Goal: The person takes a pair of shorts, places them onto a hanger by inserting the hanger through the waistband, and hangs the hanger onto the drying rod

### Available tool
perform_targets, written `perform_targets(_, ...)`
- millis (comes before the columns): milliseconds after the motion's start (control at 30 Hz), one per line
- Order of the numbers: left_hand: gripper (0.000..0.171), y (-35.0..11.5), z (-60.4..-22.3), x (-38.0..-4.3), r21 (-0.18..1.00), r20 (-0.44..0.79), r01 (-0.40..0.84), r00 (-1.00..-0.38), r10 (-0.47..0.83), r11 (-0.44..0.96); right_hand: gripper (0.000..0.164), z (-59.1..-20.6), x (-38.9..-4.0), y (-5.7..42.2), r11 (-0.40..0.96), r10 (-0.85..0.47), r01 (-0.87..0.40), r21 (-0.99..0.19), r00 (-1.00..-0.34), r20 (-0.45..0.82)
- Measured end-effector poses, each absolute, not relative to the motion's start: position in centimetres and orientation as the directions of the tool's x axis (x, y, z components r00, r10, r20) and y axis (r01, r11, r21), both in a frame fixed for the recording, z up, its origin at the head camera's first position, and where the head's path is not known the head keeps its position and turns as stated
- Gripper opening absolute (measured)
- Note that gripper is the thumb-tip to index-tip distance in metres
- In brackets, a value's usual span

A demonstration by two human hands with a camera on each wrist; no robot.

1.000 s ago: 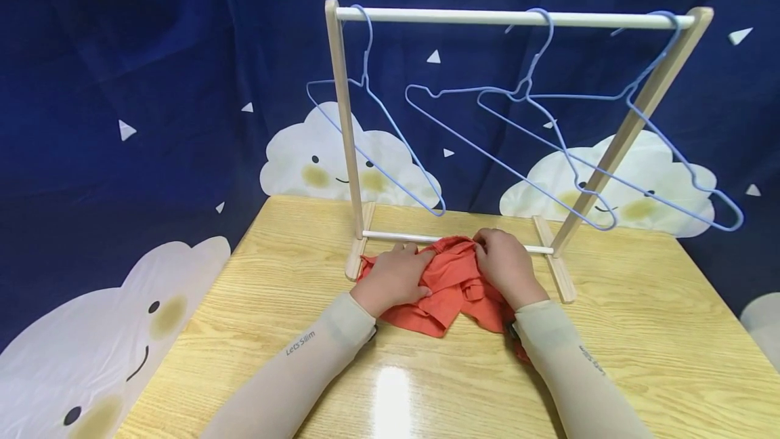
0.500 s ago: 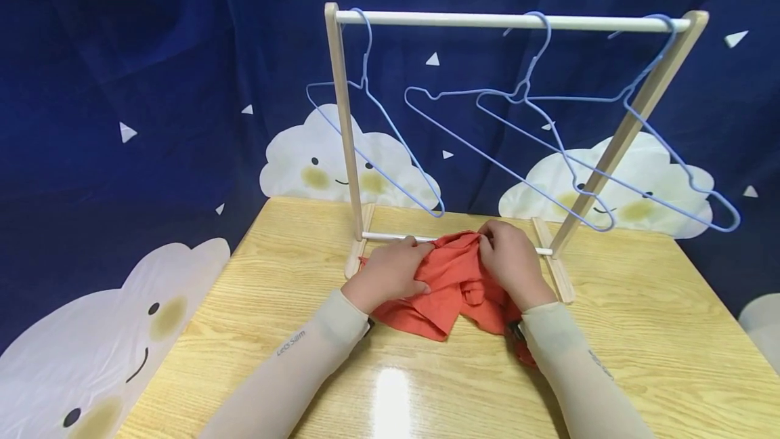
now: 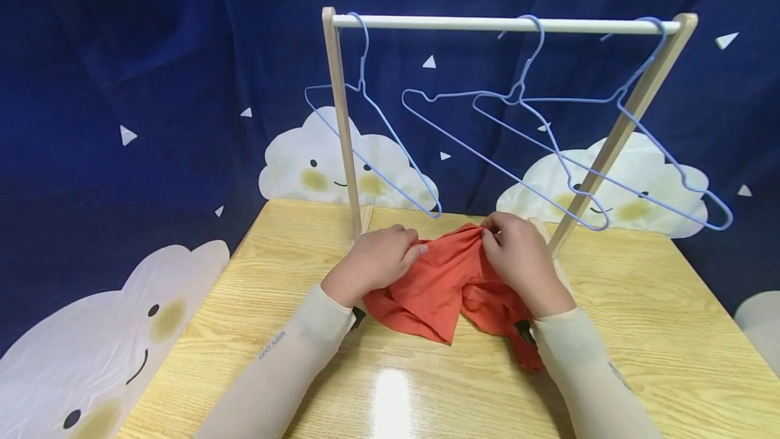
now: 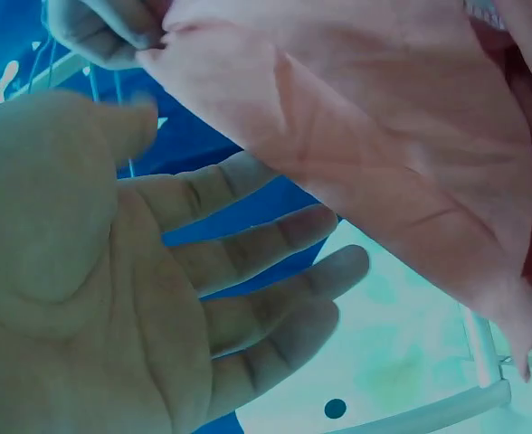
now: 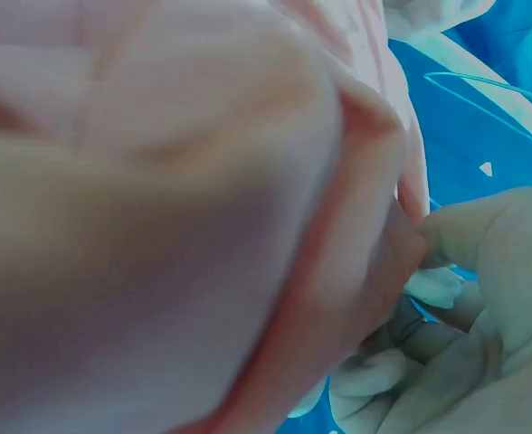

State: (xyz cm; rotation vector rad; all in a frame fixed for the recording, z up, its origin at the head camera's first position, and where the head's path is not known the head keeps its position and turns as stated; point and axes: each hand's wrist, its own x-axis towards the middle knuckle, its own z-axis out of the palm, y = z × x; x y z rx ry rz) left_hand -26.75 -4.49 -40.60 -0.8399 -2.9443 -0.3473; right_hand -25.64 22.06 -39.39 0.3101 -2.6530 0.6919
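A crumpled red garment (image 3: 435, 280), its exact kind hidden by the folds, is partly raised above the table between my hands. My right hand (image 3: 521, 256) pinches its upper edge between thumb and fingers; the right wrist view shows that hand (image 5: 470, 307) at the cloth's edge. On the left, my left hand (image 3: 374, 259) is at the garment's other side. In the left wrist view its fingers are extended and spread beside the cloth (image 4: 365, 136), not curled round it. A small pale patch, perhaps a label, shows at the top of the cloth there.
Behind the hands stands a wooden rack with a white top bar (image 3: 439, 23). From it hang a left blue hanger (image 3: 390, 125), a middle blue hanger (image 3: 481, 149) and a right blue hanger (image 3: 655, 129). The wooden table (image 3: 244, 303) meets a dark blue curtain (image 3: 152, 53) with cloud prints.
The left hand has drawn back to the left and spread off the cloth. The right hand has shifted slightly right and up, lifting the garment's upper edge, so the cloth looks more stretched out.
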Motion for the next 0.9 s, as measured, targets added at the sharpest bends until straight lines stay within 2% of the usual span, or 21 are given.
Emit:
perform_targets(100,0.033,-4.4,-40.8,-27.0,0.202,0.165,0.517,-0.855,0.492,0.832,0.017,-38.8,-25.0,21.7,0.851,-0.146,-0.330,-0.409,-0.896,0.420)
perform_targets(233,0.014,-4.2,-41.4,-27.5,0.252,0.198,0.501,-0.864,0.463,0.828,0.016,-38.1,-24.1,21.1,0.838,-0.187,-0.379,-0.391,-0.875,0.447)
perform_targets(433,0.040,-4.0,-42.2,-27.8,0.247,0.143,0.563,-0.826,0.545,0.789,0.014,-37.5,-23.1,20.1,0.832,-0.227,-0.423,-0.358,-0.850,0.476)
perform_targets(533,0.046,-3.8,-42.5,-27.7,0.233,0.108,0.608,-0.792,0.601,0.759,0.013,-37.3,-22.7,19.7,0.833,-0.242,-0.423,-0.357,-0.858,0.452)
perform_targets(700,0.037,-3.7,-42.6,-27.8,0.196,0.122,0.674,-0.738,0.664,0.713,0.009,-37.0,-22.2,19.3,0.833,-0.293,-0.443,-0.331,-0.861,0.415)
perform_targets(800,0.024,-4.0,-42.4,-27.9,0.186,0.139,0.681,-0.732,0.667,0.708,0.008,-36.9,-22.1,19.4,0.841,-0.307,-0.443,-0.312,-0.864,0.400)
perform_targets(900,0.020,-4.5,-41.8,-27.9,0.212,0.126,0.674,-0.737,0.664,0.708,0.008,-36.7,-22.1,19.8,0.854,-0.301,-0.422,-0.304,-0.877,0.374)
